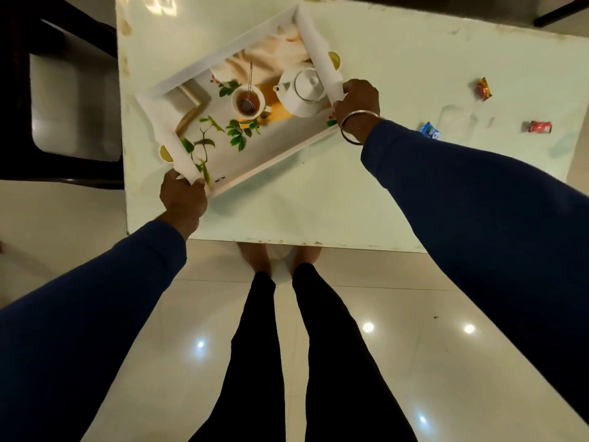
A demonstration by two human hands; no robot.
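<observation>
A white rectangular tray (280, 158) lies slantwise over the pale table (318, 212). Its bottom carries a printed picture of a teapot, a cup with a strainer and green leaves. My left hand (183, 199) grips the near-left end wall of the tray, fingers curled over it. At the far-right end wall, my right hand (358, 103), with a metal bangle on the wrist, grips the tray the same way. Whether the tray rests on the table or is held just above it, I cannot tell.
Three wrapped sweets lie on the right of the table: an orange-red one (483, 88), a blue one (430, 130) and a red one (538, 126). A clear glass (457, 122) stands between them. A dark chair (63, 90) stands left of the table. My legs stand at the table's near edge.
</observation>
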